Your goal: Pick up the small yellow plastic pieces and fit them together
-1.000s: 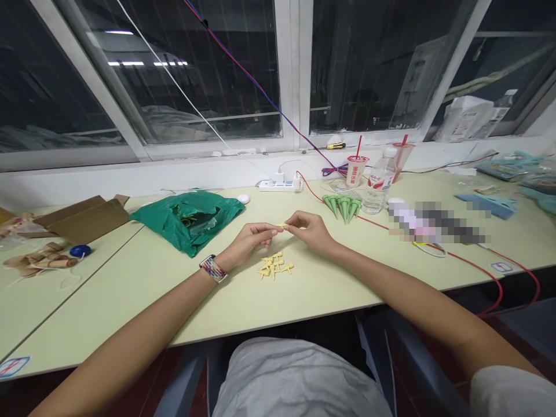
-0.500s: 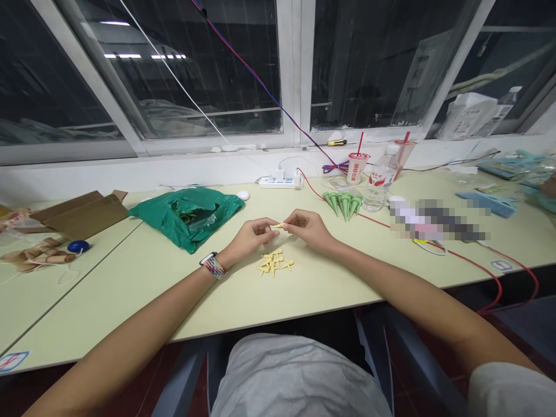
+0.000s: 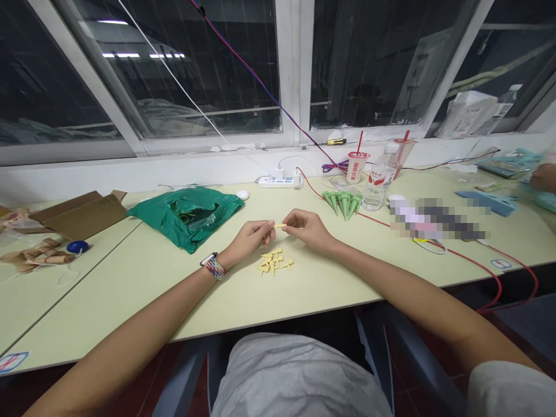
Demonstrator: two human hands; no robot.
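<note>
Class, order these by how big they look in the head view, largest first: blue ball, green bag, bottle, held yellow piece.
1. Green bag
2. Bottle
3. Blue ball
4. Held yellow piece, judging only its visible part

Yellow piece [image 3: 279, 226] partly covered, apparently a co-worker's hand [image 3: 544, 177] cropped right
</note>
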